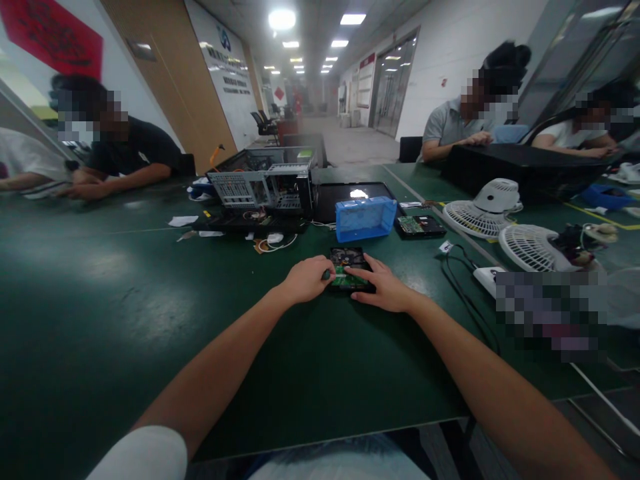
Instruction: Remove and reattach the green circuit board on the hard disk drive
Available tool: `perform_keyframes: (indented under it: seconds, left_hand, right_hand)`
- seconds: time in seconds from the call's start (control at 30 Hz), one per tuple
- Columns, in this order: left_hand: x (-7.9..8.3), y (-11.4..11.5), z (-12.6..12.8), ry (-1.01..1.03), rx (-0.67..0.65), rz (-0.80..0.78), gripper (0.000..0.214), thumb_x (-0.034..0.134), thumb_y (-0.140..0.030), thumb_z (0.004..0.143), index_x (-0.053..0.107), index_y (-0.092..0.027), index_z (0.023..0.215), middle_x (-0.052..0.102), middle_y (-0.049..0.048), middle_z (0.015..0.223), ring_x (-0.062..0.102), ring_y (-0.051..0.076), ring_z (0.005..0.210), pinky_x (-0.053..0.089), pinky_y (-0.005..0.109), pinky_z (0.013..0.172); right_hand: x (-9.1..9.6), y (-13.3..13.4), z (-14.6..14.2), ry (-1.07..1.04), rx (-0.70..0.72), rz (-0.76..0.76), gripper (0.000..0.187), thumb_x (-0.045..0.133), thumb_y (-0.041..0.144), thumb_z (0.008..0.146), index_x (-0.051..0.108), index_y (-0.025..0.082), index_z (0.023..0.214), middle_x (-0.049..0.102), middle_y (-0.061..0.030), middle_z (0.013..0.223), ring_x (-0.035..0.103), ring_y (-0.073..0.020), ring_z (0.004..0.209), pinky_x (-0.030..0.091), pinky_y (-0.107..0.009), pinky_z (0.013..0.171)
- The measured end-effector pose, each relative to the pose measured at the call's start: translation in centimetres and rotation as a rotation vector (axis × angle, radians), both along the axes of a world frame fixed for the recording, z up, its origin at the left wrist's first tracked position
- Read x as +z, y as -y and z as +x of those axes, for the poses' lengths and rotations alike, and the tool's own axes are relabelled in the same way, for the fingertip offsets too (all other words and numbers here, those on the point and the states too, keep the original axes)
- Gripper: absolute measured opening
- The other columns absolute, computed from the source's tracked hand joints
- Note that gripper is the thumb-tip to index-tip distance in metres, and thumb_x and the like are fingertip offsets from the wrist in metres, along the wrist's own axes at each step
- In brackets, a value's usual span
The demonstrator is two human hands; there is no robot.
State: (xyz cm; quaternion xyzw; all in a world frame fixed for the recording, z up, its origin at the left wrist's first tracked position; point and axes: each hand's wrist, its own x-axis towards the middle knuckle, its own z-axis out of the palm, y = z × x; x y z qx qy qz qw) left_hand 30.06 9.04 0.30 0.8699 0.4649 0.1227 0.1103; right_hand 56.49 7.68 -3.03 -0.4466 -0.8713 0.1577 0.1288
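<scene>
A small black unit with a green circuit board lies flat on the green table in front of me. My left hand is closed around the dark handle of a screwdriver, whose pale shaft lies low across the board. From the right side, my right hand grips the unit, with its thumb at the near edge and another finger by the far right corner. Its index finger reaches across the board to the shaft. The screwdriver's very tip is too small to make out.
Beyond the unit stand a blue plastic box, a second circuit-board unit and an opened computer case. White fan parts, a cable and a power strip are to the right. Several people sit around the table.
</scene>
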Motion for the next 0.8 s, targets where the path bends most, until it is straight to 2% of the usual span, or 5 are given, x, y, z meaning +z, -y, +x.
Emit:
perform_keyframes:
  seconds: [0.23,0.5,0.8]
  left_hand:
    - [0.01,-0.2,-0.18,-0.032,0.049,0.029,0.017,0.059,-0.032,0.093,0.072,-0.023,0.1,0.07,0.0072,0.108,0.066,0.025,0.101,0.052,0.037,0.089]
    - [-0.24,-0.03,0.1,-0.032,0.017,0.025,0.018,0.059,-0.035,0.094,0.072,-0.023,0.099,0.07,0.0071,0.108,0.067,0.025,0.1,0.052,0.037,0.088]
    - [-0.4,-0.16,-0.12,-0.022,-0.015,0.031,0.013,0.063,-0.028,0.09,0.072,-0.025,0.099,0.069,0.0055,0.11,0.066,0.024,0.1,0.052,0.036,0.088]
  right_hand:
    - [-0.04,0.01,0.03,0.002,-0.002,0.013,0.074,0.068,0.06,0.089,0.044,0.038,0.156,0.011,-0.008,0.173,0.019,-0.0419,0.155,0.021,-0.063,0.121]
    - [-0.12,-0.03,0.02,-0.003,-0.004,0.017,0.074,0.069,0.058,0.089,0.044,0.038,0.156,0.012,-0.0087,0.173,0.019,-0.0418,0.155,0.021,-0.063,0.121]
    - [-0.16,-0.09,0.05,0.0,-0.002,0.015,0.074,0.067,0.058,0.09,0.041,0.04,0.157,0.011,-0.0081,0.173,0.018,-0.0416,0.155,0.02,-0.063,0.121]
